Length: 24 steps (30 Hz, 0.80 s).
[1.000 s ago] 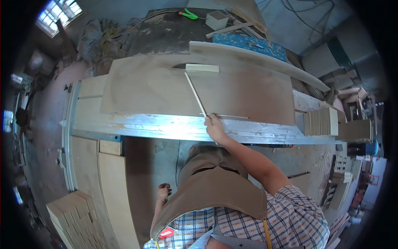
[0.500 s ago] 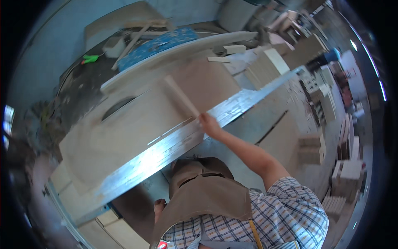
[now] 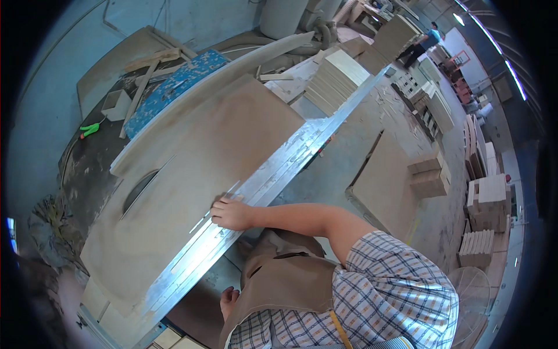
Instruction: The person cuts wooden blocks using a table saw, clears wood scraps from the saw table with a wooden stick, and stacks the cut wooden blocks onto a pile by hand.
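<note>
My right hand (image 3: 231,214) rests at the bright metal rail (image 3: 279,166) along the near edge of a dusty wooden worktable (image 3: 192,180). Its fingers are curled closed. A small pale bit shows beside the knuckles, but what they hold is mostly hidden. A thin light groove runs along the tabletop by this hand. My left hand (image 3: 229,302) hangs low beside my brown apron (image 3: 290,285), partly covered by it, its fingers loosely apart with nothing seen in them. Farther left on the table, a dark half-disc like a saw blade (image 3: 138,192) shows along a straight slit.
A long pale board (image 3: 215,90) borders the table's far side, with a blue patterned panel (image 3: 174,90) behind. Stacked boards (image 3: 334,81) stand beyond the rail's far end. On the right are a floor panel (image 3: 386,186) and wood blocks (image 3: 430,174). A person (image 3: 424,43) is far off.
My right hand has come back left and nearer along the rail. The wooden strip that stretched from it over the table no longer shows clearly. The whole view has shifted.
</note>
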Available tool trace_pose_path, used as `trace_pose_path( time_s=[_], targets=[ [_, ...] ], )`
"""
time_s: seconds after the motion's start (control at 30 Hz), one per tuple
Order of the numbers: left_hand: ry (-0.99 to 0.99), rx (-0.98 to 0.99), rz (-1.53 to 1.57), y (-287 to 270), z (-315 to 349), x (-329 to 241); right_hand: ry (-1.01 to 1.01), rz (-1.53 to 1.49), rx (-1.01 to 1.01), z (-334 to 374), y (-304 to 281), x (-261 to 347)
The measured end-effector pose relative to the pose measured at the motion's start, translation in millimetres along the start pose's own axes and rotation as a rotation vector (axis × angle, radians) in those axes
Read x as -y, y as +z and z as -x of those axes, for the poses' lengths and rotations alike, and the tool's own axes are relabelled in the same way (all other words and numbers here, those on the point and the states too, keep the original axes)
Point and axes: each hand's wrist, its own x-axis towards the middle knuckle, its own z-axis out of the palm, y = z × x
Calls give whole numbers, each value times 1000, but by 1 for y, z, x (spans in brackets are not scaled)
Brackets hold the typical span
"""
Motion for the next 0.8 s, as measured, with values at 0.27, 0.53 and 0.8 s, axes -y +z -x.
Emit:
trace_pose_path(
  time_s=[0.27, 0.53, 0.8],
  targets=[
    [109, 8, 137, 45, 13, -71, 215, -306, -142, 21, -58, -31],
    [541, 342, -4, 206, 1, -305, 550, 442, -657, 126, -333, -253],
    [533, 661, -58, 433, -50, -485, 1239, 8, -185, 229, -421, -413]
  ],
)
